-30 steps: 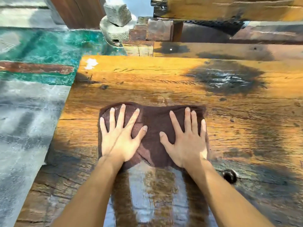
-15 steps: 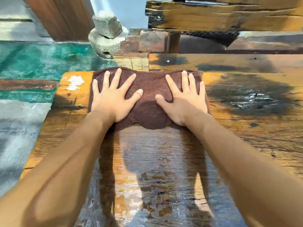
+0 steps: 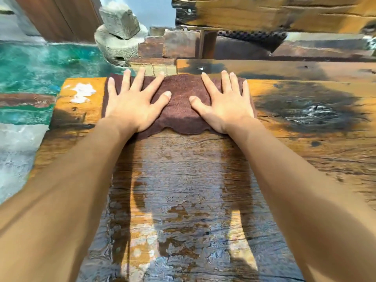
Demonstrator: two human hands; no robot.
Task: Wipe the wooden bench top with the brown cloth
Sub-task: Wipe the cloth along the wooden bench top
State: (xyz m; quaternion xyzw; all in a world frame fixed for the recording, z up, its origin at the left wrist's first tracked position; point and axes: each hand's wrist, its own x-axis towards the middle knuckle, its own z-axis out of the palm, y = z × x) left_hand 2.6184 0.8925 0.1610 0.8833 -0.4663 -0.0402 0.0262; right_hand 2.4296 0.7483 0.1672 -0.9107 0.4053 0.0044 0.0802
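Note:
The brown cloth (image 3: 180,110) lies spread flat at the far edge of the wooden bench top (image 3: 183,180). My left hand (image 3: 134,100) presses on its left half with fingers straight and spread. My right hand (image 3: 225,100) presses on the right half the same way. The fingertips of both hands reach past the cloth's far edge, over the bench's rim. A wet, shiny band runs down the wood from the cloth toward me, between my forearms.
A dark burnt knot (image 3: 309,110) marks the bench to the right of the cloth, a white smear (image 3: 81,92) to the left. Beyond the far edge lie more planks (image 3: 284,68), a raised beam (image 3: 264,13) and stacked stones (image 3: 118,37). Teal floor (image 3: 36,68) spreads at left.
Both hands have pushed the cloth away from me, from the middle of the bench to its far edge. A wet streak is left on the wood behind it.

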